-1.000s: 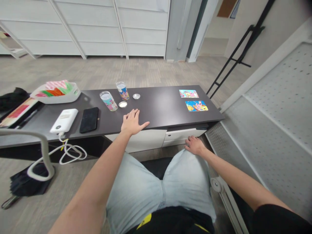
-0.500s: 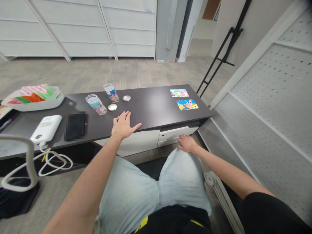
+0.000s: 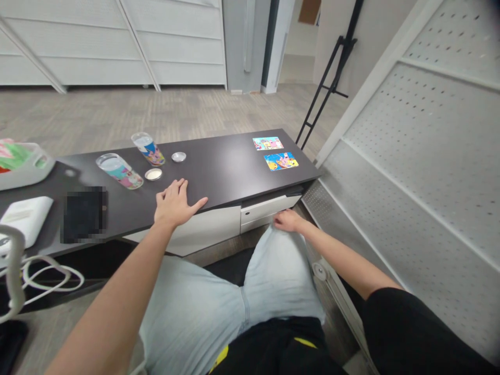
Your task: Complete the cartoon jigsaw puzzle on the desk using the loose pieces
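My left hand (image 3: 174, 205) rests flat on the dark tabletop (image 3: 222, 161) near its front edge, fingers spread and holding nothing. Just beyond its fingertips lies a small round dish (image 3: 153, 174) with a pale inside, and farther back is a silvery one (image 3: 178, 157). Two clear cups with cartoon prints stand to the left, a nearer cup (image 3: 120, 171) and a farther cup (image 3: 148, 149). My right hand (image 3: 287, 220) is at my right knee, its fingers curled on the light trouser leg (image 3: 277, 260). The cloth bunches up under them.
Two cartoon cards, an upper card (image 3: 267, 143) and a lower card (image 3: 281, 161), lie at the table's right end. On the left are a blurred-out black object (image 3: 84, 214), a white power bank (image 3: 25, 221) with a cable, and a white basket (image 3: 27, 174). A perforated panel (image 3: 390, 172) stands at right.
My view has turned right, so everything sits farther left. My right hand's fingers have curled in and gathered the trouser cloth at the knee. My left hand stays spread on the table.
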{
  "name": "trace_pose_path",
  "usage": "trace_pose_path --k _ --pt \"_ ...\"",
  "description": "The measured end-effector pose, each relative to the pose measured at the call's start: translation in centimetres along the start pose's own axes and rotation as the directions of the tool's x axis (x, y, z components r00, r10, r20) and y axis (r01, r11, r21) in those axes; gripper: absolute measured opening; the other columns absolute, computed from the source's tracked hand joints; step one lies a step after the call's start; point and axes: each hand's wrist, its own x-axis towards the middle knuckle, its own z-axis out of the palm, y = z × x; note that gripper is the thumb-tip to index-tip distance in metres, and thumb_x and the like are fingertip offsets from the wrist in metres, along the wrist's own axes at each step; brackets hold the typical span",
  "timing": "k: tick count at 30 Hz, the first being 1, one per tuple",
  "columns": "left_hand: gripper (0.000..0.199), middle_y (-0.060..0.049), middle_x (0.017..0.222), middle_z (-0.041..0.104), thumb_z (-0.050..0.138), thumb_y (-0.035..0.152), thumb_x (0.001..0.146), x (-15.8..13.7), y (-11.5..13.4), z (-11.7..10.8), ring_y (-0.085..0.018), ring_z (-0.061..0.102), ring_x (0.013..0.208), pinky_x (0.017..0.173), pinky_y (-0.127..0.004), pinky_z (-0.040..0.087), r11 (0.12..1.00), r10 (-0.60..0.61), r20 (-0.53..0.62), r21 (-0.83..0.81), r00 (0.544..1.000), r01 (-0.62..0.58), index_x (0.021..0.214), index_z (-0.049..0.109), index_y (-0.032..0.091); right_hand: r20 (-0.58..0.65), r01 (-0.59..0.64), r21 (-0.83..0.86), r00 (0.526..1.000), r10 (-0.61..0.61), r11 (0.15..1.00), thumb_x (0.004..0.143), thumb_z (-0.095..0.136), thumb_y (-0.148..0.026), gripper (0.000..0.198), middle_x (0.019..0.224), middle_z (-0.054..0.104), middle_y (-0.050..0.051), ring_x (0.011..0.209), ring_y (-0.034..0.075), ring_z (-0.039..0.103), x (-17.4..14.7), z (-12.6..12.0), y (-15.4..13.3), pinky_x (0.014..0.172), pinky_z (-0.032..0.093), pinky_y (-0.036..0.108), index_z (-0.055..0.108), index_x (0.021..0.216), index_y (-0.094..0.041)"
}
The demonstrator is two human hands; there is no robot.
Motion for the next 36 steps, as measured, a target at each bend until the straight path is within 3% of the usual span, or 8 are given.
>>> trace_pose_path --k 8,16,21,24,27,30,33,36 --pt "0.115 -0.031 0.211 0.041 0.045 0.077 0.118 0.1 0.2 -0.2 -0.048 0.036 0.199 0.155 -0.074 0.037 1.000 -0.009 0.007 -0.005 1.000 0.010 0.200 0.048 -0.003 0.053 -0.094 0.139 0.995 0.087 0.986 0.130 0.086 -0.048 0.032 0.167 0.083 0.015 0.139 0.031 0.085 -0.4 -1.5 2.6 0.121 0.076 0.054 0.087 0.155 -0.028" --pt "0.116 -0.031 0.211 0.041 0.042 0.078 0.117 0.1 0.4 -0.6 -0.047 0.034 0.200 0.156 -0.074 0.036 1.000 -0.017 0.015 0.004 1.000 0.017 0.201 0.047 -0.002 0.075 -0.083 0.186 0.995 0.070 0.979 0.129 0.087 -0.046 0.033 0.165 0.083 0.015 0.137 0.031 0.086 -0.8 -1.8 3.4 0.118 0.077 0.054 0.086 0.155 -0.026" --pt "0.116 -0.031 0.211 0.041 0.042 0.077 0.116 -0.1 0.4 -0.5 -0.047 0.035 0.199 0.156 -0.073 0.035 1.000 -0.017 0.009 0.007 1.000 0.017 0.201 0.046 -0.002 0.058 0.055 0.175 0.996 -0.065 0.983 0.129 0.086 -0.047 0.028 0.157 0.086 0.013 0.129 0.029 0.087 -2.0 -2.8 1.3 0.114 0.078 0.050 0.088 0.147 -0.026" --pt "0.115 -0.031 0.210 0.042 0.044 0.075 0.116 -0.2 0.4 -0.3 -0.049 0.037 0.198 0.155 -0.075 0.037 1.000 -0.015 0.004 0.007 1.000 0.015 0.200 0.047 -0.004 -0.050 0.232 0.168 0.973 -0.227 0.958 0.127 0.090 -0.047 0.030 0.138 0.090 0.010 0.121 0.029 0.089 -2.4 -5.6 -1.1 0.112 0.077 0.052 0.088 0.137 -0.019" --pt "0.111 -0.031 0.209 0.044 0.048 0.073 0.117 -0.2 0.2 -0.1 -0.049 0.038 0.198 0.154 -0.075 0.039 1.000 -0.018 -0.005 0.009 1.000 0.018 0.200 0.049 0.000 -0.308 0.311 0.099 0.913 -0.268 0.945 0.132 0.077 -0.043 0.028 0.156 0.087 0.013 0.147 0.028 0.082 -0.3 -10.6 -3.3 0.138 0.061 0.046 0.085 0.149 -0.022" --pt "0.107 -0.029 0.209 0.047 0.052 0.072 0.116 -0.3 0.0 0.0 -0.048 0.038 0.198 0.153 -0.074 0.041 1.000 -0.020 -0.006 0.011 1.000 0.020 0.201 0.050 0.008 -0.510 0.181 0.047 0.850 -0.132 0.982 0.132 0.069 -0.044 0.058 0.191 0.068 0.024 0.182 0.039 0.059 4.7 -16.2 -4.7 0.156 0.038 0.055 0.068 0.181 -0.014" --pt "0.109 -0.027 0.210 0.045 0.049 0.076 0.116 -0.4 -0.2 0.0 -0.046 0.037 0.200 0.154 -0.072 0.041 1.000 -0.021 0.003 0.016 1.000 0.021 0.203 0.048 0.010 -0.582 -0.053 0.069 0.809 0.083 0.996 0.133 0.058 -0.047 0.081 0.210 0.039 0.038 0.200 0.048 0.032 10.7 -20.1 -5.8 0.164 0.001 0.067 0.051 0.194 0.006" --pt "0.110 -0.025 0.210 0.046 0.046 0.081 0.116 -0.6 -0.4 -0.1 -0.045 0.037 0.200 0.153 -0.071 0.042 1.000 -0.024 0.011 0.017 1.000 0.024 0.206 0.045 0.019 -0.529 -0.184 0.086 0.824 0.201 0.979 0.134 0.048 -0.052 0.092 0.213 0.029 0.040 0.204 0.048 0.026 15.1 -21.6 -6.8 0.164 -0.004 0.065 0.039 0.199 0.013"
